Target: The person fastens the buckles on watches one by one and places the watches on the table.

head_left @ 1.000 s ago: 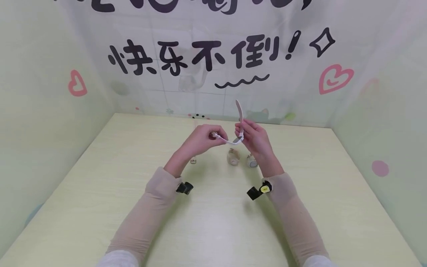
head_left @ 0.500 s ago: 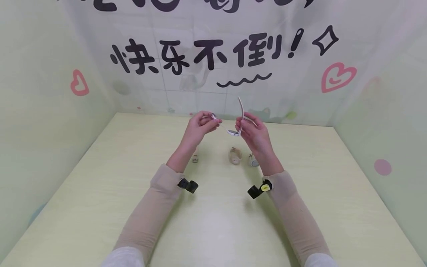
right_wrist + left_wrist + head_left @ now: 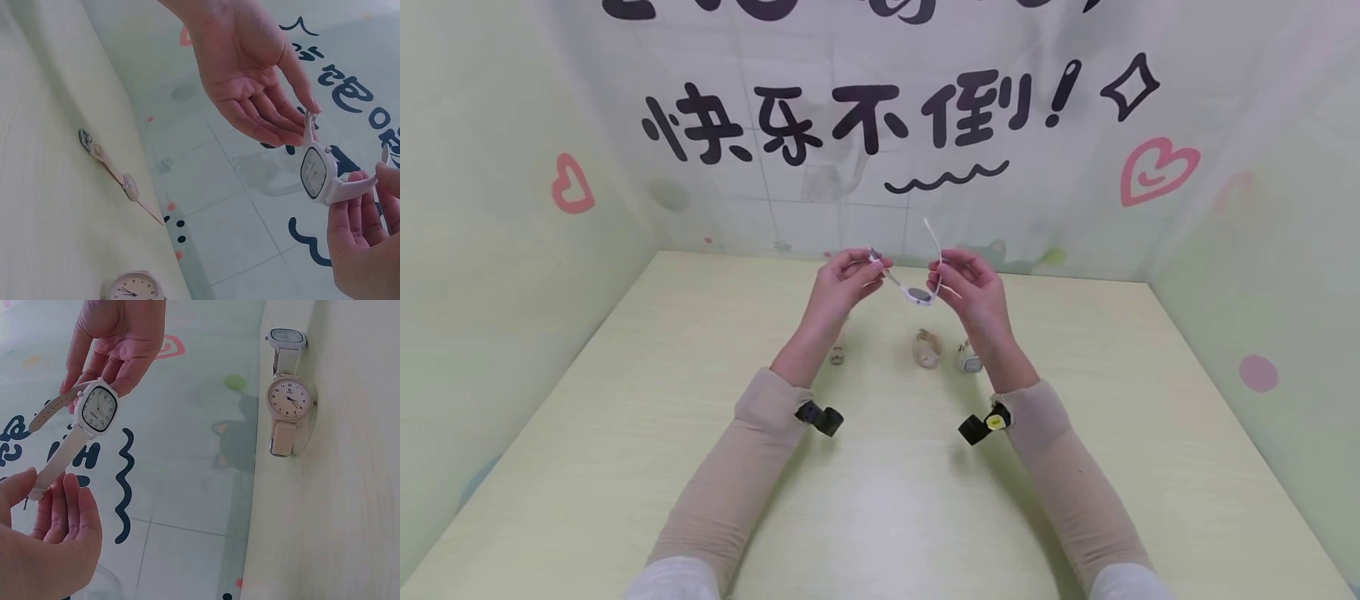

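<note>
L hand (image 3: 838,287) & R hand (image 3: 967,292) each pinch a strap end of white watch (image 3: 917,293), held above table (image 3: 880,500); 3 watches lie below.

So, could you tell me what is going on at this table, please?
A person is holding a white wristwatch up above the table with both hands. The left hand pinches one strap end, and the right hand grips the other strap close to the rectangular dial, with that strap's free end pointing up. Three more watches lie on the table below the hands: a slim one laid out flat, a round-dial beige watch, and a white watch next to it.
</note>
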Demonstrator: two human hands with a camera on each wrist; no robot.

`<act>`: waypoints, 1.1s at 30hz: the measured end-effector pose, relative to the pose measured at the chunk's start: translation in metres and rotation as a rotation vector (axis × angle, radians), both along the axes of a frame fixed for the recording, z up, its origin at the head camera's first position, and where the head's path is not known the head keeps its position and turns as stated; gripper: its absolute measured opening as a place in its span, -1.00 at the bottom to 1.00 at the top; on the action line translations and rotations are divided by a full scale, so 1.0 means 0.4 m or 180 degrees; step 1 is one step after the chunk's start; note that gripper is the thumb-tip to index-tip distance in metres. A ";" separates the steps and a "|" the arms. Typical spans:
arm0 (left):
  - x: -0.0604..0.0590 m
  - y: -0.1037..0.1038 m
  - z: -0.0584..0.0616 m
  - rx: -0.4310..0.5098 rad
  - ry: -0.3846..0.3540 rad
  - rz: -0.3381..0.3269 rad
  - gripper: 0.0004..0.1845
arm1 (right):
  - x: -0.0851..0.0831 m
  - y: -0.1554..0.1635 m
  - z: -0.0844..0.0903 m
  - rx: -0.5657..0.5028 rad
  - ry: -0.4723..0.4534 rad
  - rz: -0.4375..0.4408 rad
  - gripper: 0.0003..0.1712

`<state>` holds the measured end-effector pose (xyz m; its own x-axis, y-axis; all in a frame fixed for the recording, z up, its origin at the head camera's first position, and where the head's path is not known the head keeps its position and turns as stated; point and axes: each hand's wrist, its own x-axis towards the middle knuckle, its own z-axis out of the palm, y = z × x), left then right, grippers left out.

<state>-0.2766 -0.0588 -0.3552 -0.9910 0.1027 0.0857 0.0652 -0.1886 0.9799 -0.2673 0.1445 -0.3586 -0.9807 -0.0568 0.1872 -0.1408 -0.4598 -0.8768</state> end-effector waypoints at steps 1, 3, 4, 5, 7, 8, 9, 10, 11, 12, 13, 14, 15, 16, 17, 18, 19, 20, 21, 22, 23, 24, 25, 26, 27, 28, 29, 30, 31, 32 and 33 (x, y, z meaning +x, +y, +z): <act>0.001 0.000 0.001 0.0022 -0.0005 0.0002 -0.70 | 0.000 0.001 -0.001 0.0039 0.0032 0.0001 -0.80; 0.003 0.000 0.001 0.0050 -0.0012 0.0004 -0.68 | 0.001 0.002 -0.002 0.0139 0.0085 -0.0004 -0.78; 0.004 0.000 0.002 0.0062 -0.0015 0.0007 -0.67 | 0.001 0.003 -0.003 0.0202 0.0112 -0.0011 -0.78; 0.005 -0.001 0.002 0.0069 -0.0016 0.0008 -0.67 | 0.002 0.004 -0.004 0.0266 0.0131 -0.0014 -0.77; 0.005 -0.001 0.003 0.0080 -0.0004 0.0007 -0.67 | 0.002 0.006 -0.005 0.0411 0.0180 -0.0038 -0.76; 0.005 -0.002 0.003 0.0090 0.0005 0.0005 -0.67 | 0.003 0.007 -0.006 0.0494 0.0210 -0.0047 -0.77; 0.005 -0.002 0.003 0.0099 0.0018 0.0000 -0.67 | 0.004 0.008 -0.006 0.0579 0.0244 -0.0054 -0.77; 0.004 -0.002 0.003 0.0110 0.0034 -0.0005 -0.66 | 0.005 0.009 -0.006 0.0654 0.0283 -0.0054 -0.78; 0.004 -0.002 0.002 0.0116 0.0051 -0.0010 -0.66 | 0.006 0.010 -0.007 0.0729 0.0323 -0.0055 -0.78; 0.003 -0.001 0.002 0.0129 0.0069 -0.0017 -0.66 | 0.007 0.011 -0.007 0.0806 0.0363 -0.0057 -0.78; 0.003 -0.001 0.002 0.0140 0.0082 -0.0023 -0.66 | 0.008 0.011 -0.007 0.0875 0.0402 -0.0056 -0.77; 0.003 -0.001 0.002 0.0144 0.0093 -0.0029 -0.66 | 0.009 0.012 -0.007 0.0938 0.0436 -0.0056 -0.76; 0.003 0.000 0.001 0.0142 0.0106 -0.0035 -0.66 | 0.009 0.012 -0.008 0.0985 0.0463 -0.0053 -0.75; 0.003 0.000 0.001 0.0139 0.0116 -0.0037 -0.66 | 0.010 0.011 -0.009 0.1030 0.0486 -0.0051 -0.74; 0.003 0.001 0.000 0.0132 0.0125 -0.0036 -0.66 | 0.010 0.011 -0.010 0.1079 0.0507 -0.0056 -0.75; 0.004 0.001 -0.001 0.0130 0.0134 -0.0036 -0.66 | 0.011 0.011 -0.011 0.1122 0.0526 -0.0055 -0.75; 0.005 0.002 -0.001 0.0123 0.0144 -0.0034 -0.67 | 0.011 0.011 -0.011 0.1156 0.0545 -0.0052 -0.75; 0.005 0.003 -0.002 0.0122 0.0154 -0.0034 -0.67 | 0.011 0.010 -0.012 0.1180 0.0566 -0.0046 -0.75; 0.006 0.003 -0.002 0.0111 0.0163 -0.0033 -0.68 | 0.011 0.010 -0.013 0.1199 0.0585 -0.0033 -0.75; 0.007 0.003 -0.003 0.0105 0.0165 -0.0031 -0.69 | 0.011 0.009 -0.013 0.1212 0.0605 -0.0021 -0.76; 0.007 0.003 -0.003 0.0106 0.0179 -0.0028 -0.70 | 0.011 0.008 -0.014 0.1213 0.0627 -0.0011 -0.76; 0.008 0.003 -0.003 0.0104 0.0196 -0.0027 -0.72 | 0.011 0.007 -0.015 0.1213 0.0648 0.0000 -0.76; 0.008 0.003 -0.003 0.0102 0.0212 -0.0023 -0.73 | 0.010 0.006 -0.015 0.1215 0.0672 0.0006 -0.76; 0.008 0.003 -0.002 0.0099 0.0227 -0.0019 -0.75 | 0.010 0.005 -0.016 0.1229 0.0692 0.0011 -0.75; 0.010 0.004 -0.002 0.0090 0.0243 -0.0012 -0.76 | 0.010 0.005 -0.016 0.1255 0.0708 0.0014 -0.75; 0.010 0.004 -0.001 0.0099 0.0253 -0.0007 -0.77 | 0.010 0.004 -0.017 0.1305 0.0737 0.0007 -0.75; 0.011 0.004 0.000 0.0114 0.0261 -0.0007 -0.79 | 0.010 0.004 -0.017 0.1365 0.0769 -0.0002 -0.74; 0.011 0.005 0.000 0.0132 0.0256 -0.0013 -0.80 | 0.010 0.003 -0.017 0.1424 0.0793 -0.0006 -0.72; 0.011 0.006 0.000 0.0164 0.0242 -0.0024 -0.80 | 0.011 0.003 -0.018 0.1480 0.0819 -0.0009 -0.70; 0.012 0.006 0.001 0.0195 0.0228 -0.0038 -0.81 | 0.011 0.003 -0.018 0.1528 0.0841 -0.0009 -0.69; 0.013 0.007 0.001 0.0237 0.0208 -0.0054 -0.82 | 0.012 0.002 -0.019 0.1562 0.0863 -0.0006 -0.70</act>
<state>-0.2715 -0.0559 -0.3549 -0.9812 0.1104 0.1582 0.1247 -0.2624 0.9569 -0.2626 0.1455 -0.3661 -0.9013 -0.1991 0.3848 -0.3915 -0.0063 -0.9202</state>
